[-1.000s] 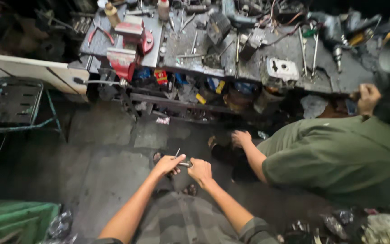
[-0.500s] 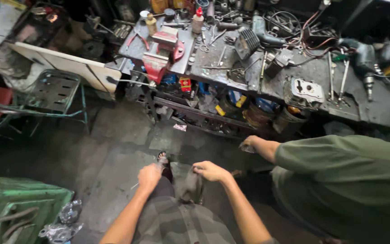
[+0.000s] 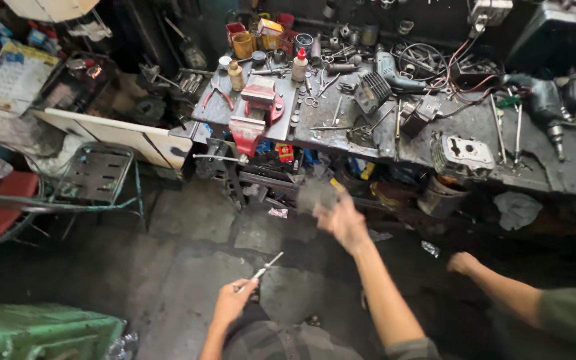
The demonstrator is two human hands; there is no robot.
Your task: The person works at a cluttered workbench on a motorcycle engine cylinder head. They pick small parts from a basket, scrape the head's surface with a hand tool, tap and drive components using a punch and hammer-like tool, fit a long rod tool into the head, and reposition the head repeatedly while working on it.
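Note:
My left hand [image 3: 233, 300] is low near my lap and pinches a thin metal rod-like tool [image 3: 266, 265] that points up and to the right. My right hand [image 3: 343, 220] is raised toward the workbench [image 3: 381, 137] and grips a dark grey, blurred object [image 3: 316, 195]. A red bench vise [image 3: 256, 107] is fixed at the bench's left end, above and left of my right hand. Another person's arm in a green sleeve [image 3: 571, 317] reaches in from the right, with its hand [image 3: 463, 263] near the floor.
The bench carries several tools, bottles, tins, wires, a power drill [image 3: 545, 100] and a grey engine part [image 3: 463, 155]. A metal-frame stool [image 3: 95, 177] and a white board [image 3: 115, 133] stand at the left. A green crate [image 3: 35, 330] sits at the bottom left on the concrete floor.
My right hand rose from my lap toward the bench, now holding a dark object. My left hand stays low with the thin tool. The view tilted upward, and the other person's arm shifted right.

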